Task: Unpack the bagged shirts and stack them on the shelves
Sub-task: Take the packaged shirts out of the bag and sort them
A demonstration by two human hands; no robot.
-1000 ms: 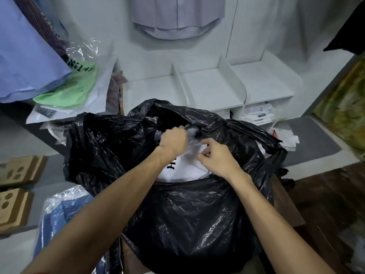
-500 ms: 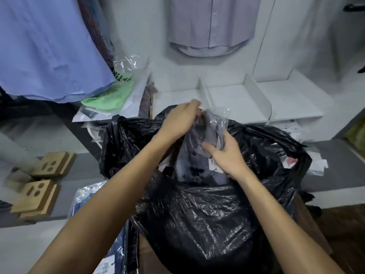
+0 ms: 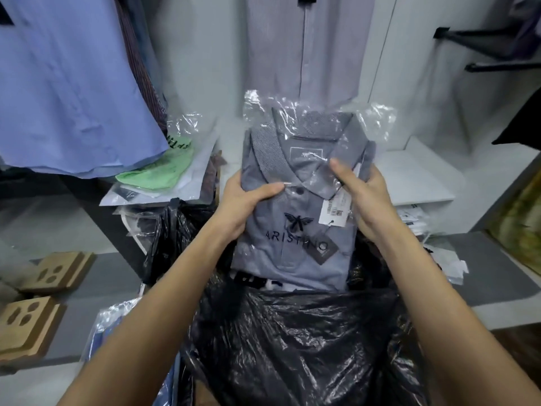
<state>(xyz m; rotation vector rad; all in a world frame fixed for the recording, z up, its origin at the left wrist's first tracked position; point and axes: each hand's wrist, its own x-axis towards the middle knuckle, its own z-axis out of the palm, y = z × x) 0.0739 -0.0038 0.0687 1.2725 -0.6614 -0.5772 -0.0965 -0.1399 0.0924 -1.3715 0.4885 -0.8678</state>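
A folded grey polo shirt in a clear plastic bag (image 3: 295, 235) is held upright above the open black bin bag (image 3: 292, 341). My left hand (image 3: 243, 200) grips its left edge with the thumb across the front. My right hand (image 3: 363, 197) grips the right edge, thumb on the collar. A price tag hangs at the shirt's right side. More bagged garments show inside the black bag under the shirt. The white shelf (image 3: 415, 177) with dividers lies behind, mostly hidden by the shirt.
Bagged shirts, a green one (image 3: 158, 168) on top, are stacked at the left. A blue shirt (image 3: 73, 83) and a grey shirt (image 3: 307, 45) hang above. Wooden blocks (image 3: 55, 273) sit on the grey ledge at left. Another bagged blue shirt (image 3: 111, 332) lies at lower left.
Both hands pulled the bagged grey polo out of the black bag and raised it upright, facing me. The view tilted up towards the wall.
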